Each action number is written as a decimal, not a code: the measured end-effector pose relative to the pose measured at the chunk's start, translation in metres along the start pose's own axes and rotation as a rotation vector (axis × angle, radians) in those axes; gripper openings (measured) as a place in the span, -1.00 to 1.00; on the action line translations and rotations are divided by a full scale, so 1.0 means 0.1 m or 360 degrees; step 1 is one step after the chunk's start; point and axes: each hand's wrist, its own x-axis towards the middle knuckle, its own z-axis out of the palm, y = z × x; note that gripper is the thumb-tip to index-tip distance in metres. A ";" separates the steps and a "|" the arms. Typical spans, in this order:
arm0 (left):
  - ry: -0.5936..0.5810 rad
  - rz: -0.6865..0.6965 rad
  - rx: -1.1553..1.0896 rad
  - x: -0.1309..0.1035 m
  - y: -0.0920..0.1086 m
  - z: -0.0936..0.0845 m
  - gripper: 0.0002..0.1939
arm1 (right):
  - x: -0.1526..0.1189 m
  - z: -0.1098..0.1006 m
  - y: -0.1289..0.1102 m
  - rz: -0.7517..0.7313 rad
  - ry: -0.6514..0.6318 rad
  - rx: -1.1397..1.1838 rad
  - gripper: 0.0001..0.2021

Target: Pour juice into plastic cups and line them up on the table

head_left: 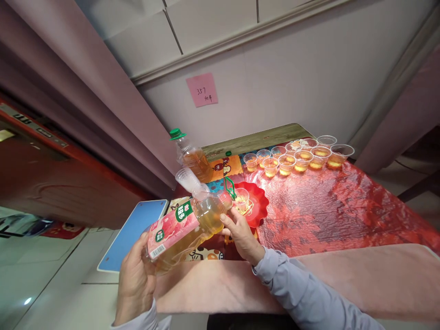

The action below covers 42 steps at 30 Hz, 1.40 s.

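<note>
A large juice bottle (178, 227) with a pink label lies tilted in the air between my two hands, its neck toward the right. My left hand (135, 270) is wrapped round its base. Near the neck, my right hand (240, 231) grips it with thumb and fingers. A green loop handle (229, 188) stands out at the bottle's neck. Just past the neck, a clear plastic cup (242, 198) sits on a red scalloped plate (263, 206). The bottle's mouth is close to this cup; whether juice is flowing I cannot tell.
A second juice bottle (194, 158) with a green cap stands at the back left, beside a tilted stack of clear cups (188, 178). Several cups with amber drink (287, 165) stand in rows at the back right. A loose green cap (228, 153) lies behind the plate.
</note>
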 end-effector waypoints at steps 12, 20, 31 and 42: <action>0.0023 0.0020 -0.0019 -0.06 0.03 0.06 -0.82 | 0.00 -0.01 0.01 -0.0005 -0.0003 0.0013 -0.28; 0.0025 0.0021 0.0028 -0.06 0.02 0.05 -0.81 | 0.00 -0.01 0.02 0.0002 0.0001 0.0017 -0.30; 0.0004 0.0019 0.0025 0.02 -0.02 -0.01 -0.74 | 0.02 -0.03 0.04 -0.0004 0.0005 0.0016 -0.29; -0.0004 0.0022 -0.0033 -0.03 0.00 0.03 -0.80 | 0.01 -0.03 0.03 0.0005 -0.0010 0.0023 -0.28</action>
